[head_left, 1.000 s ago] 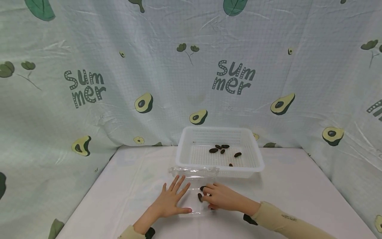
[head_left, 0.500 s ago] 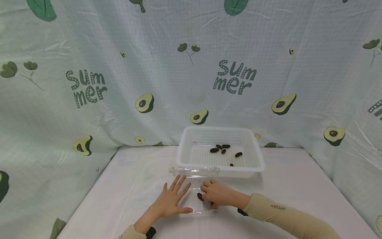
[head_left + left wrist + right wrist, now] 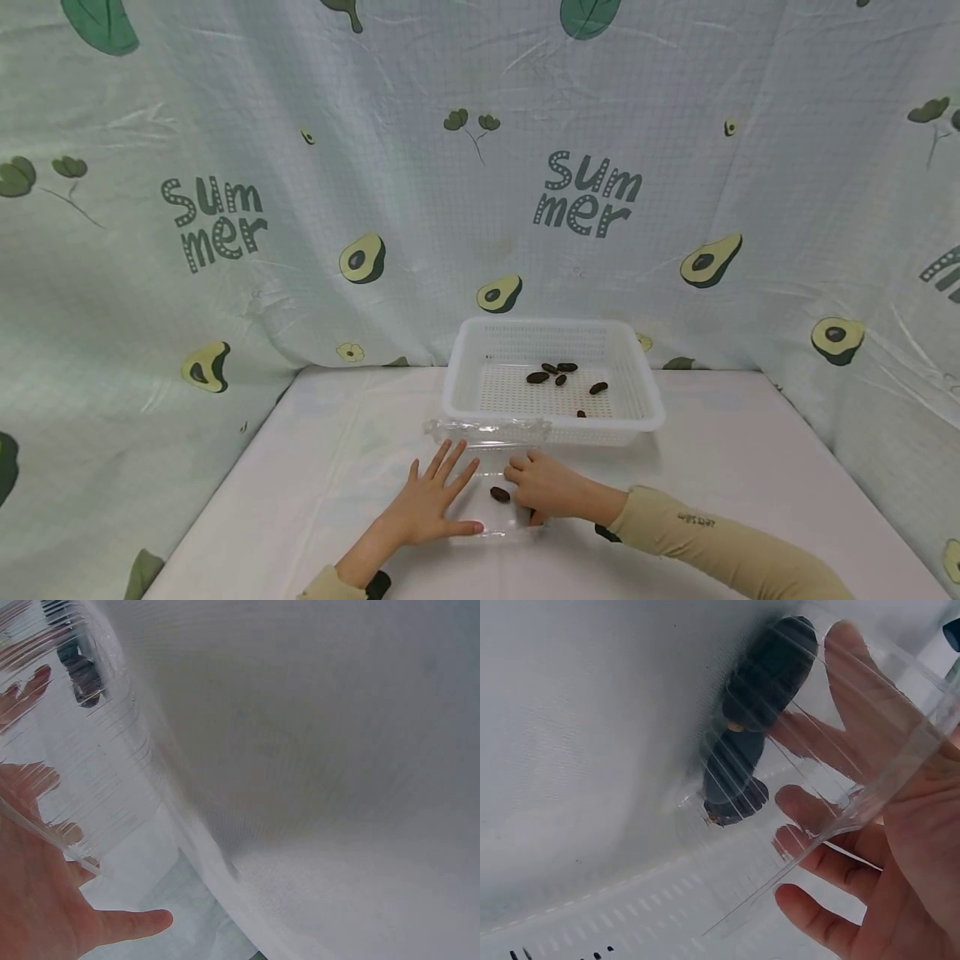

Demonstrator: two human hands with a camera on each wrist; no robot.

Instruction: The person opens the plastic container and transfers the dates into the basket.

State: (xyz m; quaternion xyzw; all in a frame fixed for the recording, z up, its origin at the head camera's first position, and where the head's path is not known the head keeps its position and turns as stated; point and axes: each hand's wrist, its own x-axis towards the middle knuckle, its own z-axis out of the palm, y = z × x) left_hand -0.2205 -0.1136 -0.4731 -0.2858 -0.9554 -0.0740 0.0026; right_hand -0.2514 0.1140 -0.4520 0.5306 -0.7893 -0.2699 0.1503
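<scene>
A clear plastic container [image 3: 492, 533] lies on the table in front of me, with its clear lid part [image 3: 487, 432] folded out at the back. My left hand [image 3: 427, 504] rests beside and over its left part, fingers spread straight. One dark brown, date-like oval piece [image 3: 500, 494] lies inside the container between my hands. At the container's right side is my right hand [image 3: 551, 487]. In the right wrist view its relaxed fingers reach behind the clear wall, and a fingertip touches a large dark oval [image 3: 772, 671]. More dark ovals [image 3: 735, 765] lie close together below it.
Behind the container stands a white perforated plastic basket [image 3: 648, 412] holding several dark ovals [image 3: 537, 377]. A pale cloth covers the table [image 3: 720, 467]. A printed avocado curtain [image 3: 420, 208] hangs around the back and sides.
My right hand has shifted slightly left and its fingers have drawn in over the container. The visible dark oval has turned and moved slightly left. My left hand has stayed in place.
</scene>
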